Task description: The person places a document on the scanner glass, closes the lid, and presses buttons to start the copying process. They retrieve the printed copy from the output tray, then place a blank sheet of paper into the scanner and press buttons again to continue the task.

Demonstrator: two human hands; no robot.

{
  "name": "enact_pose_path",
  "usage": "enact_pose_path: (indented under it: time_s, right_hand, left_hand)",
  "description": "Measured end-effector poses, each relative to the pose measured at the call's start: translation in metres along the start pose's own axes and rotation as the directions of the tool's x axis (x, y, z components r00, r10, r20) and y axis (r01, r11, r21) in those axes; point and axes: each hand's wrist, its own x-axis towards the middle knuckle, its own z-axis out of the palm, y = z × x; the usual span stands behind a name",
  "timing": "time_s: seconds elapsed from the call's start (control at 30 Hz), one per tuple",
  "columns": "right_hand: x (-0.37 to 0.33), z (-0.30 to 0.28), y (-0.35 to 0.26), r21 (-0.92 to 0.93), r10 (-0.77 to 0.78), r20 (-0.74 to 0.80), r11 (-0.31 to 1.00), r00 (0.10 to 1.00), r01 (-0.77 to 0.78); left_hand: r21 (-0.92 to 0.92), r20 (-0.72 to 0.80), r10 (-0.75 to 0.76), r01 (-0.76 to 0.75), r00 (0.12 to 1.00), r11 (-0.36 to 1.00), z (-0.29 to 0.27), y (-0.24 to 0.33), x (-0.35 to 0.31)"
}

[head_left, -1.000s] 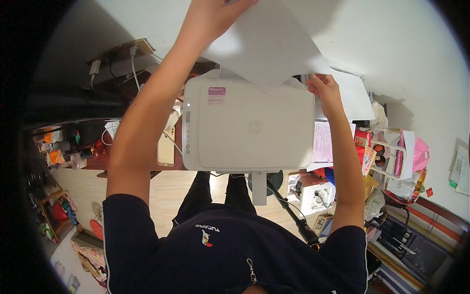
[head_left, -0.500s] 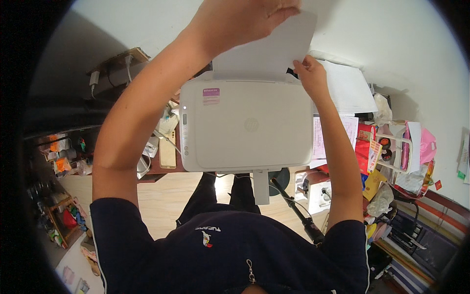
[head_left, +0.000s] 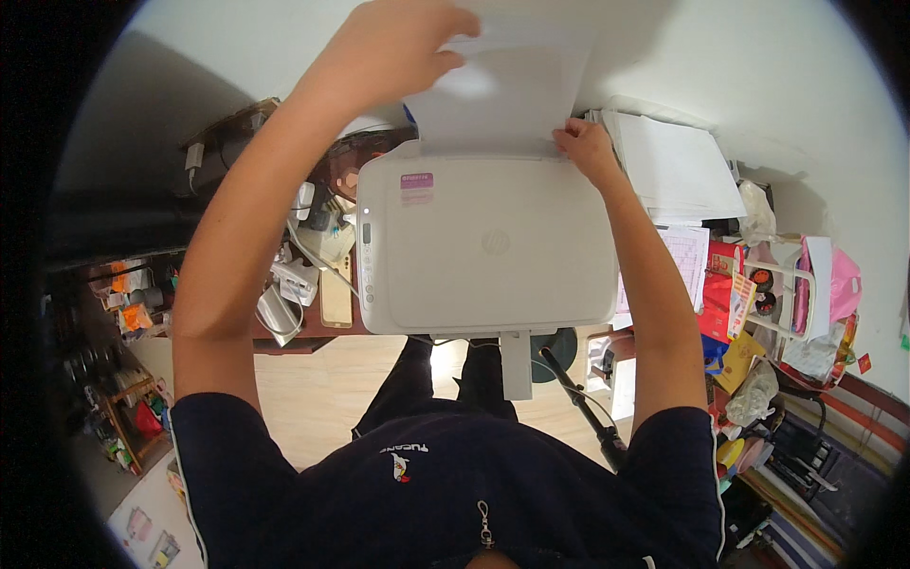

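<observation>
My left hand (head_left: 403, 52) is raised at the upper left of the white sheet (head_left: 507, 104), thumb and fingers apart; I cannot tell whether they touch it. My right hand (head_left: 590, 150) is at the sheet's lower right edge with its fingertips close to one another, but I cannot tell whether they pinch the paper or only rest against it. The sheet stands up at the back of my white printer (head_left: 493, 247), its lower end at the rear edge behind the closed lid. A purple label (head_left: 417, 189) sits on the lid's upper left. On the bench (head_left: 294, 347), a gold phone (head_left: 336, 300) lies just left of the printer. A stack of white paper (head_left: 675, 171) lies beyond my right hand, and red packets (head_left: 725, 289) are beside my right forearm.
</observation>
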Motion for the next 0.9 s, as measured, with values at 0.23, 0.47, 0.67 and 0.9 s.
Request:
enact_pose_path:
  time_s: [0.23, 0.47, 0.67, 0.9]
  right_hand:
    - [-0.001, 0.004, -0.004, -0.061, -0.092, -0.063, 0.994, 0.994, 0.089]
    - [-0.006, 0.004, -0.008, -0.079, -0.08, -0.102, 0.994, 0.992, 0.072]
    - [-0.014, -0.02, -0.027, -0.031, -0.128, -0.315, 0.992, 0.94, 0.124]
    - [-0.022, -0.045, -0.03, 0.359, 0.084, -0.215, 0.933, 0.973, -0.001]
  left_hand:
    - [-0.056, 0.102, -0.191, 0.197, 0.976, 0.979, 0.026, -0.027, -0.02]
    - [0.038, 0.102, -0.132, 0.129, 0.986, 0.991, 0.043, -0.065, -0.039]
    - [0.208, 0.014, 0.119, -0.119, 0.993, 0.971, 0.036, -0.049, -0.015]
    - [0.389, 0.281, 0.099, -0.208, 0.955, 0.897, 0.03, -0.021, 0.032]
